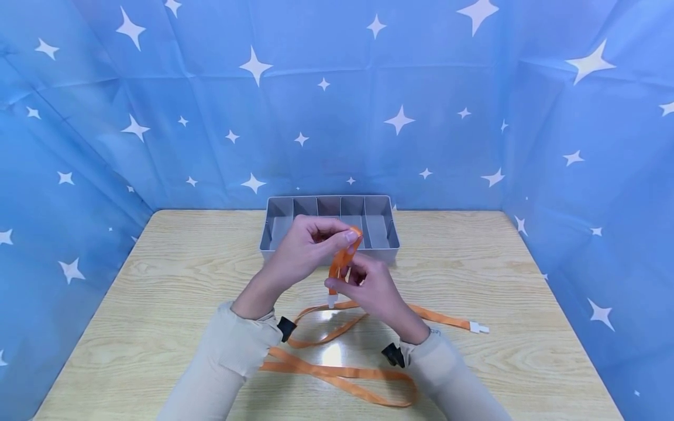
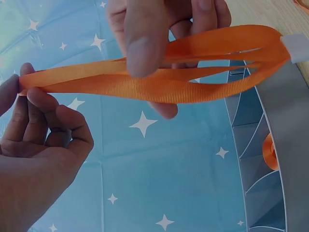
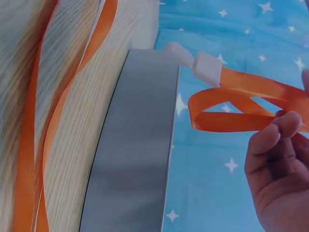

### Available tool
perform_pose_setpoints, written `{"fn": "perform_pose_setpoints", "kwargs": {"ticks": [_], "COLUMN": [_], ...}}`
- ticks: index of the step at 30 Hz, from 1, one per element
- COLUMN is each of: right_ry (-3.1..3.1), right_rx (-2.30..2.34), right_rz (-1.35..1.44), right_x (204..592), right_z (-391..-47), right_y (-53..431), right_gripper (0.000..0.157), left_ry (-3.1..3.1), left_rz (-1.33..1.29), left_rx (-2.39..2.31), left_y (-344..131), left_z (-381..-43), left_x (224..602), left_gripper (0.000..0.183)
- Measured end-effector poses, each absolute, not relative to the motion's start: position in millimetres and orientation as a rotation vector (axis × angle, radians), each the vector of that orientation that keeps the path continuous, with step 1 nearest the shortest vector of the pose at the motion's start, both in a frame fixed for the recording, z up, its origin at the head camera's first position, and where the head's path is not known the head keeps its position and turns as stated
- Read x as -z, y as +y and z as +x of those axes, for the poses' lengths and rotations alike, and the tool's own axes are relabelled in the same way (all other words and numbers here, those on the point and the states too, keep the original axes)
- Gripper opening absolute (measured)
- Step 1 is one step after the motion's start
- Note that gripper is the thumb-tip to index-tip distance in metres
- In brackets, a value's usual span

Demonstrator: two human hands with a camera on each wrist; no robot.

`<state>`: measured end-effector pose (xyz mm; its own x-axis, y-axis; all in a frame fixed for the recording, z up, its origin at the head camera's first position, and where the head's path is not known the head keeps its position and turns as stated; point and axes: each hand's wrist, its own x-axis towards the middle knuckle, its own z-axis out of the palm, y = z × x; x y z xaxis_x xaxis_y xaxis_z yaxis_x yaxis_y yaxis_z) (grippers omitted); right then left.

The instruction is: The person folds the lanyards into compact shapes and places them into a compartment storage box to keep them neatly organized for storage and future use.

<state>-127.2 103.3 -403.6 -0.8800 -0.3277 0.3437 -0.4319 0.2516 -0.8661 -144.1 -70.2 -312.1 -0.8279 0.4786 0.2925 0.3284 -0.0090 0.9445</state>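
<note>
Above the front edge of a grey divided box, both hands hold an orange lanyard (image 1: pixel 341 261) folded into long loops. My left hand (image 1: pixel 310 245) pinches the upper end of the fold between thumb and fingers. Lower down, my right hand (image 1: pixel 368 285) grips the loops with thumb and fingers near the white clip (image 1: pixel 332 300), which hangs downward. The left wrist view shows the ribbon (image 2: pixel 159 89) stretched between the two hands in several layers. In the right wrist view, the white clip (image 3: pixel 207 68) sticks out beside a ribbon loop.
The grey box (image 1: pixel 383 255) stands at the table's back edge, and a coiled orange ribbon (image 2: pixel 270 152) shows in one compartment. More orange lanyard ribbon (image 1: pixel 363 373) lies loosely on the wooden table (image 1: pixel 174 292), with a white clip (image 1: pixel 478 328) at right. A starry blue curtain (image 1: pixel 337 105) hangs behind.
</note>
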Motion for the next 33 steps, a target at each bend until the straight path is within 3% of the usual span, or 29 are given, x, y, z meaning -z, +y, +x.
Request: {"fn": "perform_pose_setpoints", "kwargs": {"ticks": [24,33], "right_ry": [-2.429,-2.430], "right_rx": [-1.715,-1.761], "right_rz": [0.782,0.808], "right_x": [399.1,400.5], "right_z": [-130.0,-130.8], "right_y": [103.2,103.2], "right_gripper": [0.017,0.007], "left_ry": [2.090,2.088], "left_rz": [0.826,0.855], "left_rx": [-2.012,-2.011], "left_y": [-65.9,-67.0], "left_z": [-141.3,-140.5], "left_x": [312.3,312.9], "left_gripper": [0.015,0.015]}}
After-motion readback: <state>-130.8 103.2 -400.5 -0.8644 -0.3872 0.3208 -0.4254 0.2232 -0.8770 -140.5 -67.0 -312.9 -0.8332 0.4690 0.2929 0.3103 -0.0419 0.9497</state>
